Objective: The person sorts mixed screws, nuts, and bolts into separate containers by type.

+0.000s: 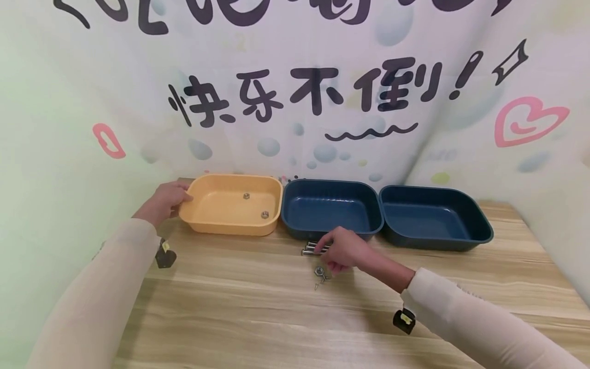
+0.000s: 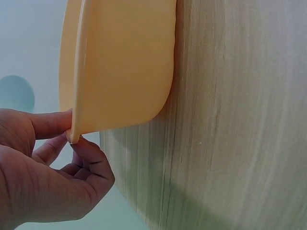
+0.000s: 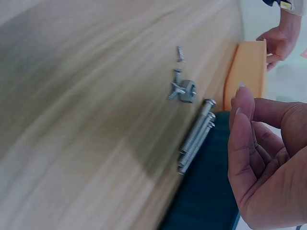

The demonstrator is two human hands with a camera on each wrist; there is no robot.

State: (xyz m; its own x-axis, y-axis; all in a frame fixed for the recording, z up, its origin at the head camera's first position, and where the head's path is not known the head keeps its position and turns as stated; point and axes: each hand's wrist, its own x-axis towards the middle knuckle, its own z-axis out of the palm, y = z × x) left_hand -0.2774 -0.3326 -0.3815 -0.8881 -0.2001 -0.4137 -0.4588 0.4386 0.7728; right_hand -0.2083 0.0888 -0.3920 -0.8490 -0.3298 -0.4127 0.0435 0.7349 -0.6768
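Note:
My left hand (image 1: pixel 161 202) pinches the left end rim of a yellow-orange bin (image 2: pixel 124 67) between thumb and fingers. Two hex nuts, one at the back (image 1: pixel 246 196) and one nearer the front (image 1: pixel 265 214), lie inside that bin. Over the table hovers my right hand (image 3: pixel 268 163), its fingers loosely bent and nothing visible between them. Below it, long bolts (image 3: pixel 196 134) lie side by side along the front of the middle blue bin (image 1: pixel 329 210). A hex nut (image 3: pixel 188 91) and small screws (image 3: pixel 180 53) are scattered close by on the wood.
A second blue bin (image 1: pixel 428 220) stands to the right, in line with the other two. Behind the row hangs a printed white cloth (image 1: pixel 286 128). The wood-grain table (image 1: pixel 258 323) stretches toward me.

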